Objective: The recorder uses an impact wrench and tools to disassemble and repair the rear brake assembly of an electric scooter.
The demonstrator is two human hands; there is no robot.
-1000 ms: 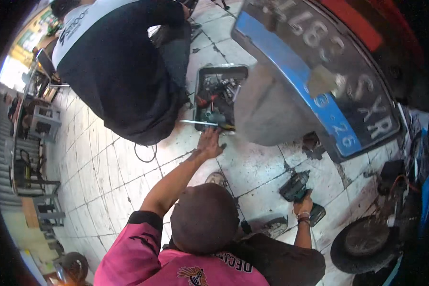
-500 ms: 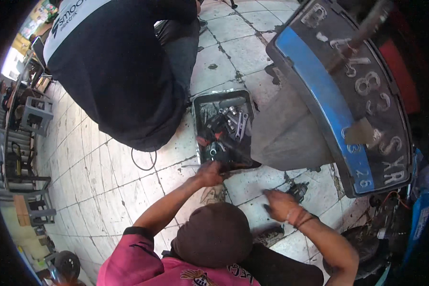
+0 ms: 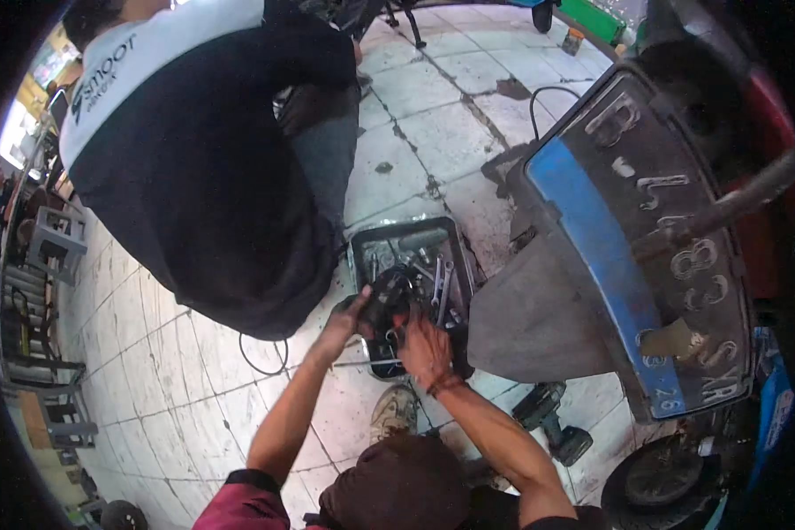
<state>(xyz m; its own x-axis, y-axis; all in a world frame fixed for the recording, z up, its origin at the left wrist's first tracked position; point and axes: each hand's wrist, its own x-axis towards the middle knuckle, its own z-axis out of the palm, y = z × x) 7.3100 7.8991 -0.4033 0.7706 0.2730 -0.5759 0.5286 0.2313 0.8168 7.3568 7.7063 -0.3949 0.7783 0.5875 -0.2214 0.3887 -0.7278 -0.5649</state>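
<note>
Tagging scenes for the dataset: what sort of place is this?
Probably a vehicle repair workshop: a tray of wrenches, a cordless power tool lying on the tiled floor, and a vehicle number plate.

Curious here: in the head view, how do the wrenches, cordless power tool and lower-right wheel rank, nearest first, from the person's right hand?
From the right hand:
1. Wrenches, just ahead
2. Cordless power tool, floor to its right
3. Wheel, at lower right
</note>
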